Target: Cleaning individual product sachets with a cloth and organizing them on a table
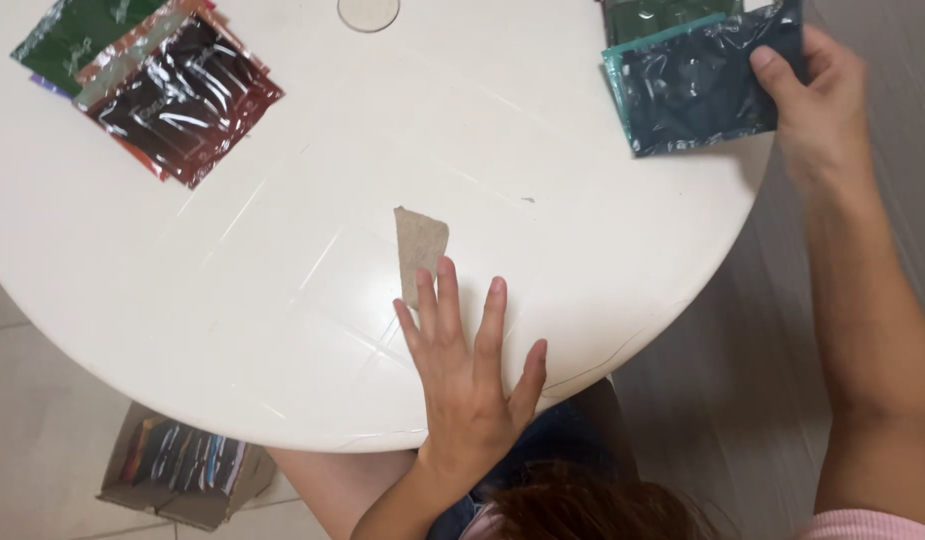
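The dark teal packet (695, 85) lay at the far right edge of the round white table (283, 300), a flat, glossy, crinkled square of foil or plastic with a lighter teal border, its longer side running roughly across the table and tilted slightly up to the right. The right hand (818, 105) gripped its right corner, thumb on top and the other fingers hidden beneath. A green packet (663, 15) lay partly under it. The left hand (470, 375) rested flat on the tabletop, fingers spread, fingertips touching a small brown piece of what seemed to be cardboard (420, 250), which pointed away from the person. A fan of shiny red, brown and green packets (173, 90) sat far left. A cardboard box (183, 470) of packets stood on the floor.
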